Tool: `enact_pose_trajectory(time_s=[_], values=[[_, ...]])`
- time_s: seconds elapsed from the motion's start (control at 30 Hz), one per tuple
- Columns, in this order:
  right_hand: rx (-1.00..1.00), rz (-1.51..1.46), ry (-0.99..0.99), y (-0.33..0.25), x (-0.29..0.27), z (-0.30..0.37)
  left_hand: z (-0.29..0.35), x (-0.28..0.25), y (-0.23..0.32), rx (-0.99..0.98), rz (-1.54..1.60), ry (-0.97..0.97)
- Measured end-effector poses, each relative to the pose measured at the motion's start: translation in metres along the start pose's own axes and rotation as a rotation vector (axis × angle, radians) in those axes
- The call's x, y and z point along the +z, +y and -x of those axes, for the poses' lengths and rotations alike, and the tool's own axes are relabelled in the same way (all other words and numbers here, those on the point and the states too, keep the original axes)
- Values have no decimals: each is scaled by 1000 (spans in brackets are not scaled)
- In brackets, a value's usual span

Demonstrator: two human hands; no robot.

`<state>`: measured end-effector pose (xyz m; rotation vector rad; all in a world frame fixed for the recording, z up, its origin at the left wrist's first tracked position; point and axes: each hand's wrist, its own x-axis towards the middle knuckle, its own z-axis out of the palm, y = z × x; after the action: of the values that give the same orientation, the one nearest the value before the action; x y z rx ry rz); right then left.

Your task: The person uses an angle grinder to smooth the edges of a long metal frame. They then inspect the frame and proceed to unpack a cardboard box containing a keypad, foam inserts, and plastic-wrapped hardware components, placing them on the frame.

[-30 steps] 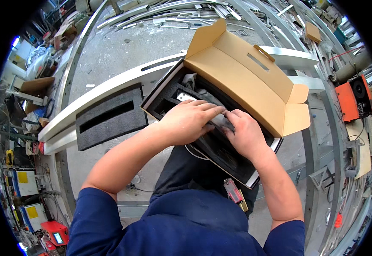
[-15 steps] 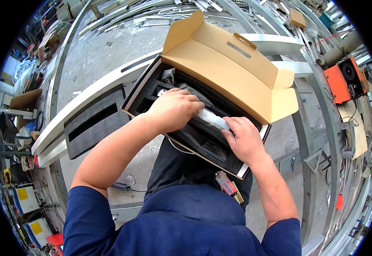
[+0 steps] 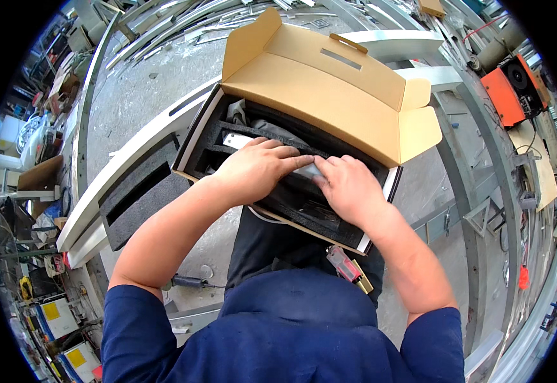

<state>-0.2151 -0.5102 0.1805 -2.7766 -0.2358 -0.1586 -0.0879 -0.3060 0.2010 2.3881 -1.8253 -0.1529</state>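
An open cardboard box rests over my thighs, its brown lid raised on the far side. Black foam with cut-outs lines the inside. In one slot lies a long silver-white bar, partly in clear plastic; its left end is bare and its middle is hidden by my hands. My left hand curls over the bar. Close beside it, my right hand has its fingers bent onto the plastic-wrapped stretch, fingertips almost meeting the left ones. Grey plastic-wrapped items sit along the far foam channel.
A loose black foam sheet with a slot leans left of the box, against a pale metal beam. A pinkish tool hangs at my waist. An orange-and-black machine stands at right. Metal strips litter the far floor.
My right hand has slid left along the bar, closer to my left hand. More of the bar's left end shows. The view has shifted slightly.
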Motion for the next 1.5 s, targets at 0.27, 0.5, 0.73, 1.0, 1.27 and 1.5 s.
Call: enact_pose_trajectory(time_s=[0.27,0.5,0.73,1.0,1.27,1.5], values=[[6,-87,151,4,-4,19,1,0,0,32,-36,-1],[64,-283,365,-24,-64,114,8,-3,1,61,-92,-112],[499,-183,-181,-37,2,195,-1,-6,6,16,-90,-126],[465,-237,-333,-30,13,182,-9,-9,6,-94,40,-207],[509,-449,-361,-26,-1,196,-3,-1,2,-27,66,-43],[480,-523,-325,-29,19,192,-4,-3,3,-34,79,-76]])
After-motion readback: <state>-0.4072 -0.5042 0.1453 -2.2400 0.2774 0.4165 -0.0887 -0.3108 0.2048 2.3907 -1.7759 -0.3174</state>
